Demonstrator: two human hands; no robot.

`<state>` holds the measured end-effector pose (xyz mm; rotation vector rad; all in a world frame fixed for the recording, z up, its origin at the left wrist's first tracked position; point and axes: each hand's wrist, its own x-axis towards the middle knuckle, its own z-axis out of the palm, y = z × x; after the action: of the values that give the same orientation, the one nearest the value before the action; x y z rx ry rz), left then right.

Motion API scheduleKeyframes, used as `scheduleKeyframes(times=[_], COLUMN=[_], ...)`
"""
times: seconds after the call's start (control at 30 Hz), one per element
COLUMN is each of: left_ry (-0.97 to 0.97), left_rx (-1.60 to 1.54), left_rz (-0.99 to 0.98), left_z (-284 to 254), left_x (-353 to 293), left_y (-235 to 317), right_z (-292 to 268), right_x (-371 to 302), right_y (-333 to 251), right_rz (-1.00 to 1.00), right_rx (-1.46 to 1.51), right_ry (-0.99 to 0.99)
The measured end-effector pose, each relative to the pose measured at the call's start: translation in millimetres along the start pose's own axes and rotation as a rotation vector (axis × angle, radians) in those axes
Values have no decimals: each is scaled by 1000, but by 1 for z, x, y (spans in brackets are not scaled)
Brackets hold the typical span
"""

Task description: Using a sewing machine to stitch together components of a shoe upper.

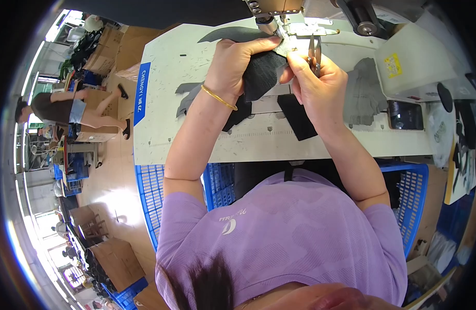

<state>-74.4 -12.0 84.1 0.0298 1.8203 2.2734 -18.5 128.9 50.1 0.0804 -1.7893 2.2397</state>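
My left hand (239, 61) grips a dark knitted fabric piece (262, 74) and holds it up near the needle area of the sewing machine (279, 13). A thin gold bangle circles that wrist. My right hand (316, 77) pinches the edge of the same fabric and also holds small thread snips (315, 51), blades pointing up toward the machine. Both hands meet just below the presser foot. More dark cut pieces (297, 120) lie flat on the white sewing table (160, 129) under my hands.
A grey fabric stack (363, 98) and a dark phone (405, 114) lie right of my hands. Blue plastic crates (150, 199) stand under the table on both sides. Another person (67, 108) bends over cardboard boxes at the far left.
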Motion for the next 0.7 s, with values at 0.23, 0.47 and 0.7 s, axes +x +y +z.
scheduleKeyframes(times=[0.23, 0.47, 0.7], left_ry=[-28, -91, -236], left_rx=[-44, 32, 77], left_rz=[42, 79, -20], left_z=[-6, -12, -25], left_x=[4, 8, 14], left_y=[-3, -2, -1], right_z=[4, 8, 6], right_x=[-2, 0, 0], right_y=[-1, 3, 2], right_rz=[2, -36, -44], right_rx=[4, -37, -54], right_ry=[16, 38, 33])
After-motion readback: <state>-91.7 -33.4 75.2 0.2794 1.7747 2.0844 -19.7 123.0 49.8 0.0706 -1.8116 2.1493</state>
